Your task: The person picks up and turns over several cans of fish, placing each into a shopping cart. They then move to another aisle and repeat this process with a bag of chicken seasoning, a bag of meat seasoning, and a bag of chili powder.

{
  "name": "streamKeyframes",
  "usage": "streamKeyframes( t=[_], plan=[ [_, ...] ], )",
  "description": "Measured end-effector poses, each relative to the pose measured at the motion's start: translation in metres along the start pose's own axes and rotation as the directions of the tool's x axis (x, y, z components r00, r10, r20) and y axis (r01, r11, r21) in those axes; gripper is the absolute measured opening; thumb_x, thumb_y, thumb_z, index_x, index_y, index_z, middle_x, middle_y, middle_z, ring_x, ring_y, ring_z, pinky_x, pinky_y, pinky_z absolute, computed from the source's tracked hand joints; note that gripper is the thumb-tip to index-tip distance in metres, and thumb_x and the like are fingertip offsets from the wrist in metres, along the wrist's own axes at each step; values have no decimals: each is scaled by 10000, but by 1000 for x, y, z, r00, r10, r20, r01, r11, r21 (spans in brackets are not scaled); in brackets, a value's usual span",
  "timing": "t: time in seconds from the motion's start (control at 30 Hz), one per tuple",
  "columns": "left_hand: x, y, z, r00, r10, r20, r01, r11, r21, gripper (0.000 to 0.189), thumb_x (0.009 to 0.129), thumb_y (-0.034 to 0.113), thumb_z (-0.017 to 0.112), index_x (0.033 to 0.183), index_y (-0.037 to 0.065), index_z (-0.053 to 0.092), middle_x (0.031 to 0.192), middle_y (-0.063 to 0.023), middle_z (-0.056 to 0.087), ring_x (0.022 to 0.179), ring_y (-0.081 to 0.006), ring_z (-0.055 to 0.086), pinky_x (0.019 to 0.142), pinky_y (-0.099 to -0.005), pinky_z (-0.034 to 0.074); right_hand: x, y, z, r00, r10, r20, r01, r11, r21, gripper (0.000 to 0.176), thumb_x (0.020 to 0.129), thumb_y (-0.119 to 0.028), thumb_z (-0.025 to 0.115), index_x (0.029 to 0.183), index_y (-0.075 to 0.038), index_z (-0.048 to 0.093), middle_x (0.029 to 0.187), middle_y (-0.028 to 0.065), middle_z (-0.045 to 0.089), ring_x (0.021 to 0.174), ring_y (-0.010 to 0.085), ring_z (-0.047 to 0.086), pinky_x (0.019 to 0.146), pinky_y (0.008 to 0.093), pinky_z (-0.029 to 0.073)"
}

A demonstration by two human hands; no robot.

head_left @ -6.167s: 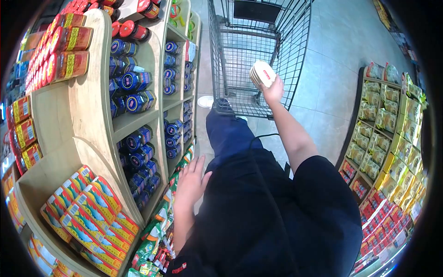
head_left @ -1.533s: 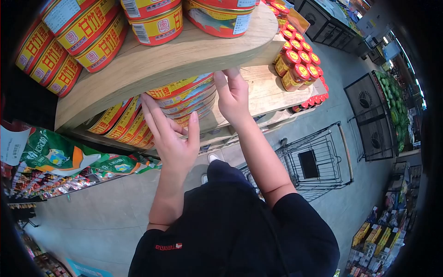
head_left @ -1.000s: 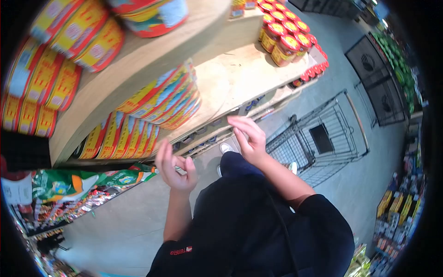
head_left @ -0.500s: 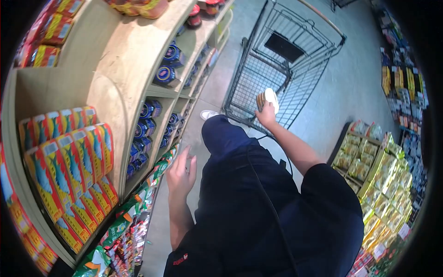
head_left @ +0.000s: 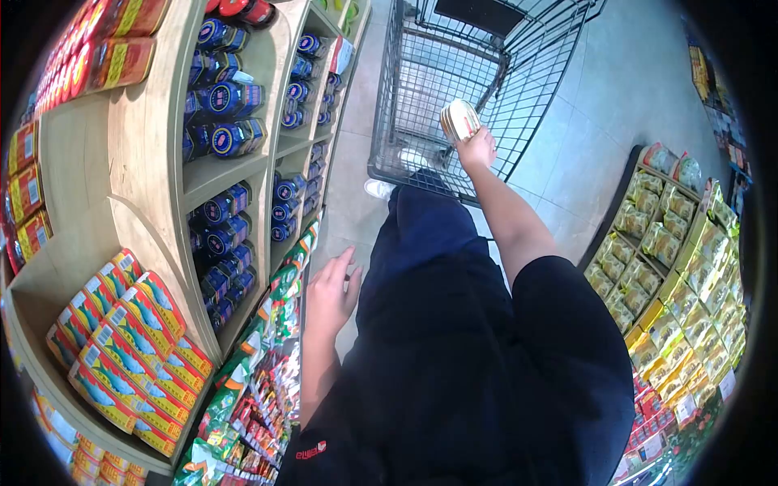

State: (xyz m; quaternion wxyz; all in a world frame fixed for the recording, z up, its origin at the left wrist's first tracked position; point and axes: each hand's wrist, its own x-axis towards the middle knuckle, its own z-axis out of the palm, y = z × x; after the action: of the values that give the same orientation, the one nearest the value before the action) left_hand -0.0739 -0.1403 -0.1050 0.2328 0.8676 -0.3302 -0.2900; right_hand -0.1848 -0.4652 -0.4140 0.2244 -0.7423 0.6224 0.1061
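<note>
My right hand [head_left: 476, 151] grips a rounded package [head_left: 462, 119] with a pale top and a brown striped side. It holds it over the near end of a black wire shopping cart [head_left: 519, 154]. What kind of food is in the package I cannot make out. My left hand [head_left: 331, 293] hangs at my left side with the fingers apart and nothing in it. Nearest to that hand are a wooden shelf unit [head_left: 271, 158] and the bagged snacks [head_left: 285, 283] along its foot.
Blue-labelled jars [head_left: 231, 97] fill the shelf bays to the left. Red and yellow fish tins in packs [head_left: 134, 340] lie stacked in the near bay. To the right stands a display of yellow packets [head_left: 681, 304]. Grey tiled floor [head_left: 567, 146] runs beside the cart.
I have moved forward along the shelves, so more jars show at the left. The package in my right hand has turned and shifted slightly left and up. My left hand stays apart from the shelf.
</note>
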Motion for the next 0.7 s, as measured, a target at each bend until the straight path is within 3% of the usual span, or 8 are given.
streamKeyframes(
  t=[0.17, 0.23, 0.27, 0.3, 0.4, 0.5, 0.57, 0.7],
  plan=[
    [21, 43, 14, 996, 90, -7, -90, 996, 23, 321, 870, 44, 689, 1188, 39, 648, 940, -133, 688, 799, -268, 684, 727, -357, 533, -2, 1, -23, 999, -35, -34, 40, 989, 143, 682, 714, -300, 806, 1273, -73, 488, 1310, 135, 533, 1271, 308, 459, 1011, 508, 397],
    [24, 54, 14, 998, 69, 8, -68, 996, -60, 333, 887, 113, 672, 1214, 54, 640, 930, -128, 675, 801, -320, 658, 755, -411, 516, -9, -1, -44, 977, -186, -100, 209, 924, 320, 681, 693, -279, 810, 1271, -77, 512, 1258, 141, 563, 1223, 320, 498, 1007, 475, 410],
    [27, 57, 12, 997, 69, 36, -66, 995, -80, 345, 889, 111, 674, 1225, 45, 632, 979, -148, 675, 868, -333, 651, 790, -413, 511, -16, -4, -51, 917, -291, -273, 363, 892, 270, 696, 665, -241, 810, 1280, -69, 535, 1210, 151, 591, 1171, 333, 538, 1000, 445, 427],
    [31, 59, 9, 998, 61, 23, -59, 996, -72, 345, 889, 111, 674, 1225, 45, 632, 979, -148, 675, 868, -333, 651, 790, -413, 511, -29, -12, -75, 914, -303, -270, 376, 884, 278, 696, 665, -241, 810, 1280, -69, 535, 1210, 151, 591, 1171, 333, 538, 1000, 445, 427],
    [48, 64, -3, 963, 247, -111, -252, 967, -31, 384, 871, 62, 699, 1238, -15, 611, 1146, -202, 639, 1075, -349, 618, 936, -397, 496, -77, -52, -183, 783, -564, -263, 616, 645, 451, 700, 637, -183, 803, 1280, -58, 556, 1203, 151, 603, 1168, 340, 556, 1015, 420, 432],
    [58, 69, -25, 928, 254, -274, -292, 950, -107, 837, 794, 163, 816, 1475, -13, 362, 1502, -224, 348, 1297, -341, 476, 1019, -438, 466, -123, -86, -267, 503, -816, -283, 787, 298, 540, 672, 605, -98, 765, 1249, -34, 583, 1232, 139, 614, 1213, 335, 555, 1025, 422, 438],
    [55, 81, -52, 853, 329, -406, -411, 902, -133, 998, 743, 216, 868, 1514, -16, 277, 1555, -213, 246, 1360, -340, 415, 1063, -453, 439, -150, -104, -309, 310, -883, -353, 865, 107, 491, 655, 606, -94, 757, 1237, -26, 594, 1212, 144, 630, 1209, 333, 570, 1018, 426, 445],
    [41, 62, -89, 444, 627, -640, -763, 639, 97, 847, 739, 159, 871, 1423, -16, 404, 1407, -207, 475, 1295, -390, 501, 1073, -486, 442, -203, -131, -350, 112, -896, -429, 887, -105, 451, 631, 605, -84, 750, 1217, -15, 614, 1205, 138, 636, 1194, 337, 592, 1015, 438, 452]
  ],
)
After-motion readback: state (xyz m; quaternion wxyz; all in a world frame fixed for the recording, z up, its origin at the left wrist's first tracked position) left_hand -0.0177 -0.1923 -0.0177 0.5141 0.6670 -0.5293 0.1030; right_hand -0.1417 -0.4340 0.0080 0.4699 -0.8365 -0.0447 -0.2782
